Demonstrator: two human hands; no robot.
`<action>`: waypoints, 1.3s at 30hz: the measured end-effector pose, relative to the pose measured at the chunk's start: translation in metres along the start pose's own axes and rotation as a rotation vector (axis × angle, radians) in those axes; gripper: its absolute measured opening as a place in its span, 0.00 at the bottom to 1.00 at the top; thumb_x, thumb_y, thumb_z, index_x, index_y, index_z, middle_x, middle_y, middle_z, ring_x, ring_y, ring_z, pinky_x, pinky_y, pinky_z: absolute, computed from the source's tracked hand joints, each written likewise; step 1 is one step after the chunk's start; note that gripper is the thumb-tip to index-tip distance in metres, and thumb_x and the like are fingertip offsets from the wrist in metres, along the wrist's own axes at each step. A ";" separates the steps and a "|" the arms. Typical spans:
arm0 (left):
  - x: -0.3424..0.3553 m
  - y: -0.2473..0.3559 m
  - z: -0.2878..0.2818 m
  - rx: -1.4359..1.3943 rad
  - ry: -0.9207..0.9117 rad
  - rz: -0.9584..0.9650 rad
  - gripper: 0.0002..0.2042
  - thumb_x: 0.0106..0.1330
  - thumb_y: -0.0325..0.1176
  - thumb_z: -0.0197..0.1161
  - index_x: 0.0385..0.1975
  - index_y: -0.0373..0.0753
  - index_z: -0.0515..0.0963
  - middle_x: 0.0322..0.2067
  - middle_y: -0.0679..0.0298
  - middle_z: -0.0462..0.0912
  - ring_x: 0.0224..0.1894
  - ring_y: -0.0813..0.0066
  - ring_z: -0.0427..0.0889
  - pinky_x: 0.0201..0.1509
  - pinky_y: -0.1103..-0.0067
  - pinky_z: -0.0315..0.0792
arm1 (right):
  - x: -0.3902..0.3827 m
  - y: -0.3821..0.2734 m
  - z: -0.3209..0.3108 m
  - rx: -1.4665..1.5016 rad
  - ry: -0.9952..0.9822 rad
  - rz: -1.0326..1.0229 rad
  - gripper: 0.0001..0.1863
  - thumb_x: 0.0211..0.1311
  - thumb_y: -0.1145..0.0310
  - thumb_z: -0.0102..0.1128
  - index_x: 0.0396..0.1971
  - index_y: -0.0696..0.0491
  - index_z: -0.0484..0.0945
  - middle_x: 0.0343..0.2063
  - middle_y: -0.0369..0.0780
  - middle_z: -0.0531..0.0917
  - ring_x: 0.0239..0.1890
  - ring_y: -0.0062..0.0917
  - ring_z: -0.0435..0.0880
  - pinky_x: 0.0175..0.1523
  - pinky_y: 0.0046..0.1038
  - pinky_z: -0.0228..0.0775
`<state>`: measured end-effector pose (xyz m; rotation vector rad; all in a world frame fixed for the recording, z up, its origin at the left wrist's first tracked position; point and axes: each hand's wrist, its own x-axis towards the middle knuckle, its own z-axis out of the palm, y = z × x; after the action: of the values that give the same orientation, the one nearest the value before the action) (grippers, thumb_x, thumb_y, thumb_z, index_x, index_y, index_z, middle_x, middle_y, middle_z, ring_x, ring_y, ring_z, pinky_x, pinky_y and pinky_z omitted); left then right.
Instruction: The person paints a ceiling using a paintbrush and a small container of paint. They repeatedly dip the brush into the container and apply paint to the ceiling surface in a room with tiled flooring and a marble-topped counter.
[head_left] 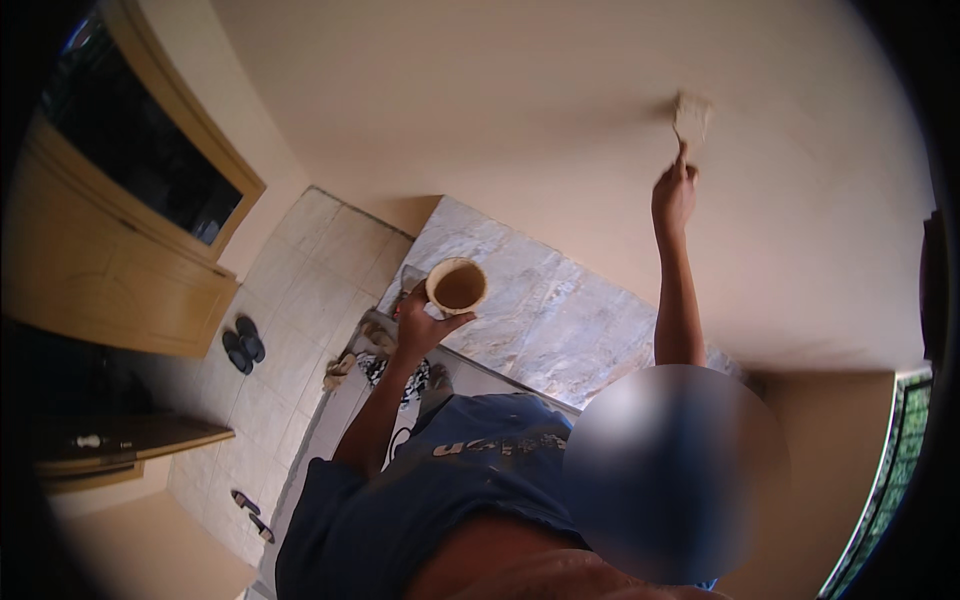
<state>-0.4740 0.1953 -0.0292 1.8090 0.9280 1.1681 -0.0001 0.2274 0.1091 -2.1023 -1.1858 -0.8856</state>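
Observation:
My right hand (675, 196) is raised, its fingers closed round the handle of a wide paintbrush (692, 118). The pale, paint-coated bristles lie against the beige wall (520, 120), high on the right; from this angle I cannot tell how firmly they press. Lower down and to the left, my left hand (422, 325) grips a round paint tub (431, 287) by its side, thumb along the near edge. Brownish paint or its shaded inside (460, 290) shows through the open top. The tub is held above a marble-patterned ledge, well apart from the brush.
The marbled ledge (545, 310) runs along the wall's foot. Tiled floor (285, 290) lies left, with dark slippers (243, 345) and a pair of shoes (252, 515). A wooden door (115, 250) stands far left. Cloth and other items (385, 365) lie below my left hand. A window (880, 480) is at right.

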 end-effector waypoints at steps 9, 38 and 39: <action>-0.004 -0.021 -0.040 -0.026 0.046 0.039 0.38 0.42 0.47 0.87 0.52 0.33 0.79 0.47 0.53 0.86 0.50 0.61 0.87 0.54 0.69 0.80 | -0.107 -0.027 0.039 -0.018 -0.225 0.127 0.33 0.69 0.72 0.52 0.74 0.45 0.60 0.39 0.54 0.80 0.33 0.48 0.85 0.36 0.46 0.78; -0.041 -0.031 -0.023 -0.021 -0.016 -0.007 0.40 0.41 0.45 0.88 0.55 0.34 0.78 0.50 0.54 0.85 0.53 0.63 0.85 0.58 0.69 0.78 | 0.051 0.011 0.013 -0.126 0.172 -0.080 0.33 0.75 0.59 0.50 0.76 0.32 0.53 0.49 0.53 0.80 0.33 0.52 0.85 0.34 0.49 0.76; -0.037 -0.029 -0.029 -0.012 -0.022 -0.012 0.40 0.41 0.45 0.88 0.55 0.34 0.78 0.50 0.54 0.85 0.53 0.64 0.85 0.58 0.69 0.77 | 0.031 0.011 0.023 -0.114 0.162 -0.070 0.33 0.75 0.60 0.50 0.76 0.32 0.52 0.49 0.53 0.80 0.32 0.51 0.85 0.34 0.49 0.76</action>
<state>-0.5172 0.1820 -0.0607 1.8010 0.9160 1.1426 0.0274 0.2553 0.1166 -2.0436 -1.1536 -1.1578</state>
